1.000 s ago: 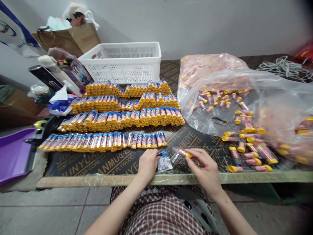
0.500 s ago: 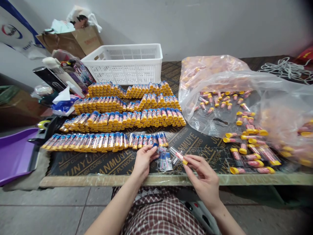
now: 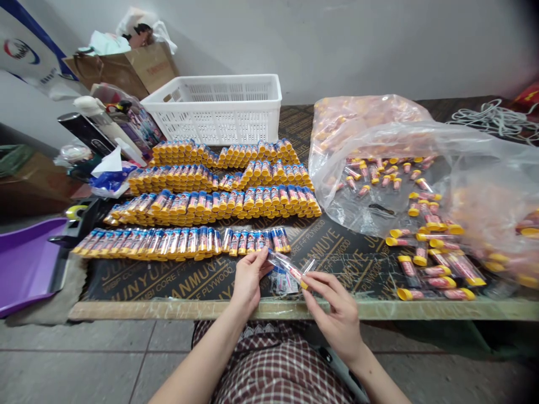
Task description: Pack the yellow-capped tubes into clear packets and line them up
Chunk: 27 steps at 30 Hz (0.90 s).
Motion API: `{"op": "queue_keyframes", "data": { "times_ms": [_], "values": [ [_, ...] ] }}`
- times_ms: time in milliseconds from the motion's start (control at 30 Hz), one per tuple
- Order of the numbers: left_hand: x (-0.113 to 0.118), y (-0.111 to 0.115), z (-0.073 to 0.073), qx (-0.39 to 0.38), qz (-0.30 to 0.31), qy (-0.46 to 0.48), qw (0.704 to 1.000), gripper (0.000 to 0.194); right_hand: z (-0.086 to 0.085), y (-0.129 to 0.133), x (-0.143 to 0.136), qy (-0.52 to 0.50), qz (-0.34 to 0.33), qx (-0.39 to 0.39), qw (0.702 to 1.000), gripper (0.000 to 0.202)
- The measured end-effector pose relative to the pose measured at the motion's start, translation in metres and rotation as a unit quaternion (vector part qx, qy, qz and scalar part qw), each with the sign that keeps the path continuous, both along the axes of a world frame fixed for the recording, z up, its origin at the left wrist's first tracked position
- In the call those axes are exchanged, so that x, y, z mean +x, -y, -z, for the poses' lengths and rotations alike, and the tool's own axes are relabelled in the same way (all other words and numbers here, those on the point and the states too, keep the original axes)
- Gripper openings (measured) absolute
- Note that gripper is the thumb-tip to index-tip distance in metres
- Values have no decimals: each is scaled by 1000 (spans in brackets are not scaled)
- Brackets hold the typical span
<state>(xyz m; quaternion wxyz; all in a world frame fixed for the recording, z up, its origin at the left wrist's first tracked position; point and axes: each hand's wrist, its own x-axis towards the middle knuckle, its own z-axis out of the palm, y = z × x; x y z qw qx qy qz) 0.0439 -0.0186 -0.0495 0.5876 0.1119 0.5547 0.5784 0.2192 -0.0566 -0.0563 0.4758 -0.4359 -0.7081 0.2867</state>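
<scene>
My right hand [image 3: 334,311] pinches a clear plastic tube [image 3: 291,270] by its yellow-capped end; a pink-and-white content shows inside. The tube's far end points up and left, meeting the fingertips of my left hand [image 3: 248,280]. Those fingers are closed on a small printed plastic sleeve with blue on it, mostly hidden by the fingers and the tube. Several flat clear printed sleeves [image 3: 283,283] lie under the tube near the table edge. Just behind is a row of tubes [image 3: 177,242] with blue printed tops and yellow caps.
More stacked rows of tubes [image 3: 219,205] stand behind, with a white plastic basket [image 3: 223,120] at the back. On the right, loose yellow-capped tubes [image 3: 438,269] spill from a clear plastic bag [image 3: 349,207]. A purple dustpan [image 3: 29,269] sits at left. A wooden strip [image 3: 168,310] edges the table.
My right hand has moved left with the tube, bringing its far end to my left fingertips. My left hand has barely moved.
</scene>
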Motion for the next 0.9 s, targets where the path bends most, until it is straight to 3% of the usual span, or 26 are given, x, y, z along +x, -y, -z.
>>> {"op": "queue_keyframes", "data": {
  "times_ms": [200, 333, 467, 633, 900],
  "values": [
    [6, 7, -11, 21, 100, 26, 994, 38, 8, -3, 0, -8, -45, -24, 999, 43],
    [6, 11, -14, 12, 184, 35, 982, 42, 9, -11, 1, 29, -42, -2, 999, 65],
    [7, 15, -15, -6, 263, 36, 964, 36, 5, -19, 2, 33, -119, -15, 992, 83],
    [11, 18, -18, -22, 291, 31, 956, 36, -2, -24, 3, 37, -201, -30, 979, 81],
    [12, 20, -20, -30, 287, 31, 957, 34, 1, -23, 2, 9, -193, -44, 980, 79]
  ]
}}
